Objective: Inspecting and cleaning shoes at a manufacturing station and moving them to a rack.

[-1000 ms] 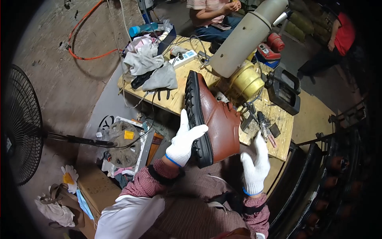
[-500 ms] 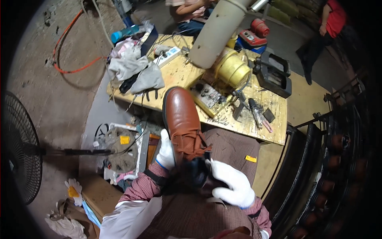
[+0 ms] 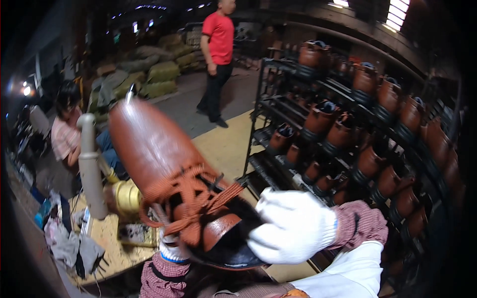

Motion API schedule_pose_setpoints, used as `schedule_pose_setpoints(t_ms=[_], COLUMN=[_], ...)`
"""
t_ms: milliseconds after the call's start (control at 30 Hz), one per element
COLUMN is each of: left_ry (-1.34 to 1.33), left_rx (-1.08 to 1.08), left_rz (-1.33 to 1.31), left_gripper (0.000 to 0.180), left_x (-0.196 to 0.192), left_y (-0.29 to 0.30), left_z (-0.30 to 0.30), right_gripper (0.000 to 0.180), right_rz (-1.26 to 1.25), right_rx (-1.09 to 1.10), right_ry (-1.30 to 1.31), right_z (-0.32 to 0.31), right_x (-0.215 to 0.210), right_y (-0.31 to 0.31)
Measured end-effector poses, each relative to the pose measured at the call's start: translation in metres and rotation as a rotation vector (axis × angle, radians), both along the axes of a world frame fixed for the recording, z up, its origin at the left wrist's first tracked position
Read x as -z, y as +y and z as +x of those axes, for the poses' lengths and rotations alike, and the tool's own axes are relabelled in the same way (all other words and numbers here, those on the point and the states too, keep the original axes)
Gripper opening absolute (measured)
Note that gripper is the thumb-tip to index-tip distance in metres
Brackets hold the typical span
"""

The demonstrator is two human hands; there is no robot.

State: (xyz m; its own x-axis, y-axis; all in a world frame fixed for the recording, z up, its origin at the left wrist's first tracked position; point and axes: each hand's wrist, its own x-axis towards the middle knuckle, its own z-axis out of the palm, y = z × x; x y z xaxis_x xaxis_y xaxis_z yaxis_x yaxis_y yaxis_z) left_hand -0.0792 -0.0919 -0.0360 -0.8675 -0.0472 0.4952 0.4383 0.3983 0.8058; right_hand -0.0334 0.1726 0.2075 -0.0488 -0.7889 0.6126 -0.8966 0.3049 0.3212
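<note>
A brown leather lace-up boot [image 3: 154,144] is held up close before me, its toe toward the upper left. Brown laces [image 3: 191,198] cross loosely over its front, and the dark collar opens toward me. My right hand [image 3: 293,226], in a white knit glove, grips the collar at the heel end with bent fingers. Under the near side of the boot is my left hand [image 3: 173,252], gloved too; only its wrist and cuff show, while the boot hides the fingers. It appears to support the boot from below.
At right stands a black multi-tier rack [image 3: 278,107] full of brown boots. The workbench [image 3: 104,256] at lower left bears a yellow motor housing [image 3: 126,198], a grey pipe [image 3: 92,174] and grey rags [image 3: 64,243]. One person [image 3: 218,39] stands beyond; another [image 3: 67,129] sits at left.
My view has swung up and right, bringing the rack into sight. The boot has come up nearer, its toe tilting left. My left hand has gone mostly behind it.
</note>
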Motion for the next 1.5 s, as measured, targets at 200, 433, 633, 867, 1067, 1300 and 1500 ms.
schedule_pose_setpoints(t_ms=[200, 433, 633, 867, 1067, 1300, 1500], left_ry=[-0.220, -0.864, -1.056, -0.796, -0.700, -0.727, -0.548], left_rx=[0.801, 0.334, 0.089, 0.119, 0.412, 0.383, 0.363], left_rz=[0.635, 1.019, 1.286, 1.170, 1.110, 0.866, 1.046], left_gripper=[0.099, 0.051, 0.026, 0.054, 0.062, 0.046, 0.084], left_x=[-0.095, -0.010, -0.020, -0.015, -0.003, -0.028, 0.000], left_y=[0.067, 0.044, 0.032, 0.016, 0.046, 0.043, 0.028], left_z=[0.003, 0.008, 0.030, 0.072, 0.062, 0.101, 0.120], right_gripper=[0.032, 0.053, 0.055, 0.053, 0.038, 0.036, 0.019], right_rz=[-0.016, -0.091, -0.191, -0.231, -0.352, -0.450, -0.426], right_rx=[0.859, 1.406, 1.564, 1.767, 1.596, 1.581, 0.687], right_ry=[0.824, 0.239, 0.381, 0.118, 0.414, 0.432, 0.204], right_z=[-0.066, -0.183, -0.210, -0.151, -0.127, -0.118, -0.016], right_x=[-0.098, -0.215, -0.173, -0.188, -0.131, -0.148, -0.034], right_y=[0.101, 0.200, 0.260, 0.294, 0.269, 0.269, 0.094])
